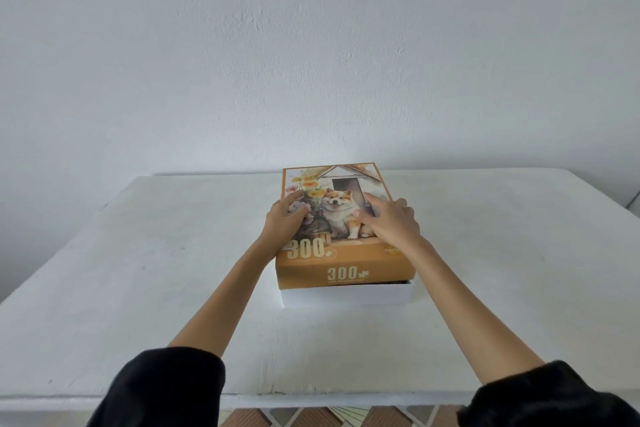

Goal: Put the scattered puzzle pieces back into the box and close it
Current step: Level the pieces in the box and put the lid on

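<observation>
An orange puzzle-box lid [343,270] with a dog picture and "300" printed on it sits over the white box base [346,296] in the middle of the table. The lid is only partly down; a strip of white base shows below its front edge, with a dark gap at the front right. My left hand [285,218] lies on the lid's left side, fingers spread flat on top. My right hand [389,218] presses on the lid's right side with straight fingers. No loose puzzle pieces show on the table.
The white table [138,270] runs wide on both sides of the box, its front edge near the bottom of the view. A plain white wall [311,45] stands behind. Tiled floor [311,418] shows below the table edge.
</observation>
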